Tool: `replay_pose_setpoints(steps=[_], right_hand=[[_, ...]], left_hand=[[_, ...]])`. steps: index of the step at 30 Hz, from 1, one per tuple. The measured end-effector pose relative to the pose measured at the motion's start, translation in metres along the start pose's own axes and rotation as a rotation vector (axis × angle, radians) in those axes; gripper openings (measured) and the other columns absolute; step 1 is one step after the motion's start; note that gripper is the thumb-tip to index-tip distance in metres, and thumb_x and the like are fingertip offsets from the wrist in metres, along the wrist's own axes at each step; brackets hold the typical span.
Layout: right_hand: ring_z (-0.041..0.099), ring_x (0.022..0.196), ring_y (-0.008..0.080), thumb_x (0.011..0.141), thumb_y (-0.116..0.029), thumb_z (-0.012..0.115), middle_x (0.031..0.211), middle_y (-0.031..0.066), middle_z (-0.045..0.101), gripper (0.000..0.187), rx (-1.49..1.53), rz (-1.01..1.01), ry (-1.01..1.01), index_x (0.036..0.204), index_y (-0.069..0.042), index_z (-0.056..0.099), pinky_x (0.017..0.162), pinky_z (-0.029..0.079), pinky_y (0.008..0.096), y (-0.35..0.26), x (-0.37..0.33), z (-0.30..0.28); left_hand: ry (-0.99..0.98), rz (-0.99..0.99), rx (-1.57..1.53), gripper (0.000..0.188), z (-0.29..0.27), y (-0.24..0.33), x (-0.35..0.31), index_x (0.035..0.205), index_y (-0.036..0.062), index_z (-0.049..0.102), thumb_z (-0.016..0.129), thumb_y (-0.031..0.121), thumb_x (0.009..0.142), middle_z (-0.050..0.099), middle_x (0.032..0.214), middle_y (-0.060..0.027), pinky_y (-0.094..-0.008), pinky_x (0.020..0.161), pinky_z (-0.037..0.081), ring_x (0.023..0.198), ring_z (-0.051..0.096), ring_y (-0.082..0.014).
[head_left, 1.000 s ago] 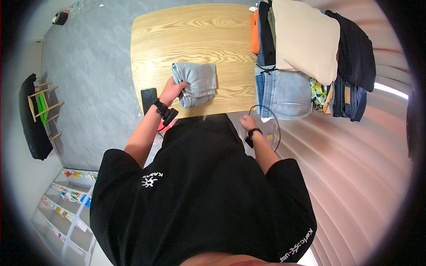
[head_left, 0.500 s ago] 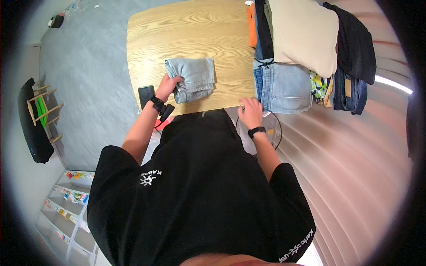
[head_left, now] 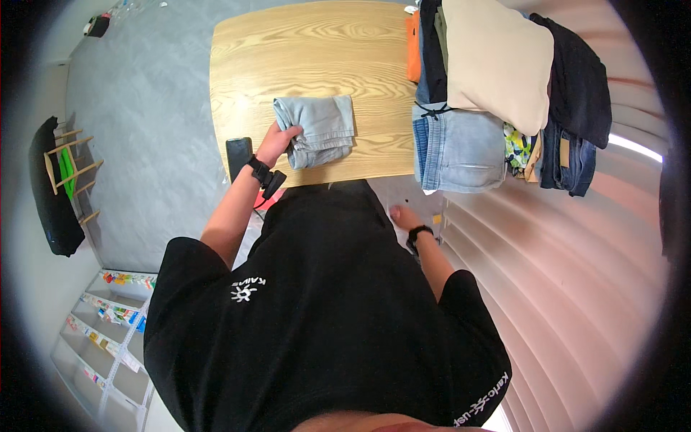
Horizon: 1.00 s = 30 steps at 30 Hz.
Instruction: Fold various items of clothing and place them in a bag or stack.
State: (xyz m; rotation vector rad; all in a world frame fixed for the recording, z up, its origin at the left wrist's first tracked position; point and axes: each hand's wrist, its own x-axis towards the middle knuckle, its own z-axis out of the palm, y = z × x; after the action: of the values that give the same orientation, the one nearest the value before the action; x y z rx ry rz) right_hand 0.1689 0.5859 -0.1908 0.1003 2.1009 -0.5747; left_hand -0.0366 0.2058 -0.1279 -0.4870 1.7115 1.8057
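A folded grey-blue garment (head_left: pixel 324 129) lies near the front edge of the light wooden table (head_left: pixel 309 50). My left hand (head_left: pixel 277 142) grips its left edge, a black band on the wrist. My right hand (head_left: pixel 402 216) hangs below the table's edge beside my body, holding nothing, its fingers loosely apart, a black watch on the wrist. Part of that hand is hidden by my black shirt.
A black phone (head_left: pixel 238 155) lies on the table by my left wrist. On the table's right end sits a pile of clothes: light blue jeans (head_left: pixel 461 151), a beige cloth (head_left: pixel 497 57), a black garment (head_left: pixel 576 72), an orange piece (head_left: pixel 412 43). A white shelf (head_left: pixel 108 317) stands at lower left.
My right hand has dropped from the table's edge near the jeans to my side. My left hand stays on the folded garment.
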Motion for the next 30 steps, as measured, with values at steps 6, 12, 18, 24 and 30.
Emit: replay_pose_setpoints(steps=[6, 12, 18, 24, 30], right_hand=[[0.059, 0.094, 0.0229, 0.081, -0.022, 0.065, 0.100, 0.0124, 0.062, 0.041, 0.557, -0.476, 0.355, 0.113, -0.002, 0.050, 0.077, 0.047, 0.0299, -0.151, 0.050, -0.101], [0.057, 0.100, 0.0273, 0.075, -0.024, 0.071, 0.110, 0.0162, 0.056, 0.059, 0.254, -0.668, 0.480, 0.123, -0.004, 0.042, 0.083, 0.046, 0.0328, -0.226, 0.064, -0.130], [0.062, 0.079, 0.0255, 0.079, -0.017, 0.065, 0.088, 0.0146, 0.064, 0.029, 0.424, -0.440, 0.391, 0.101, 0.001, 0.058, 0.072, 0.047, 0.0322, -0.205, 0.064, -0.173], [0.054, 0.073, 0.0065, 0.078, -0.009, 0.063, 0.080, -0.0009, 0.061, 0.021, 0.827, -0.670, 0.455, 0.098, -0.002, 0.062, 0.064, 0.044, 0.0216, -0.200, 0.053, -0.246], [0.061, 0.089, 0.0251, 0.078, -0.011, 0.062, 0.110, 0.0189, 0.056, 0.049, 0.616, -0.517, 0.805, 0.122, 0.000, 0.044, 0.075, 0.049, 0.0326, -0.206, 0.111, -0.273]], left_hand=[[0.005, -0.098, -0.018, 0.043, 0.008, 0.013, -0.007, 0.111, 0.0048, 0.056, 0.050, 0.042, 0.090, 0.061, 0.097, -0.0031, -0.0285, 0.071, 0.047, 0.082, 0.058, -0.0119], [-0.090, -0.059, -0.056, 0.038, 0.033, 0.013, -0.004, 0.111, 0.0047, 0.056, 0.050, 0.036, 0.091, 0.062, 0.095, -0.0052, -0.0274, 0.059, 0.049, 0.076, 0.059, -0.0117], [0.044, 0.146, 0.158, 0.024, 0.008, 0.018, -0.002, 0.107, 0.0046, 0.058, 0.059, 0.016, 0.085, 0.061, 0.087, -0.0016, -0.0244, 0.067, 0.045, 0.077, 0.054, -0.0085], [-0.034, 0.248, 0.262, 0.026, -0.037, 0.079, -0.019, 0.103, 0.0025, 0.061, 0.066, 0.015, 0.080, 0.063, 0.090, -0.0013, -0.0243, 0.074, 0.045, 0.082, 0.055, -0.0086], [0.613, 0.705, 0.738, 0.028, -0.058, 0.096, 0.026, 0.107, 0.0030, 0.059, 0.057, 0.006, 0.079, 0.062, 0.105, -0.0135, -0.0353, 0.085, 0.045, 0.097, 0.058, -0.0286]])
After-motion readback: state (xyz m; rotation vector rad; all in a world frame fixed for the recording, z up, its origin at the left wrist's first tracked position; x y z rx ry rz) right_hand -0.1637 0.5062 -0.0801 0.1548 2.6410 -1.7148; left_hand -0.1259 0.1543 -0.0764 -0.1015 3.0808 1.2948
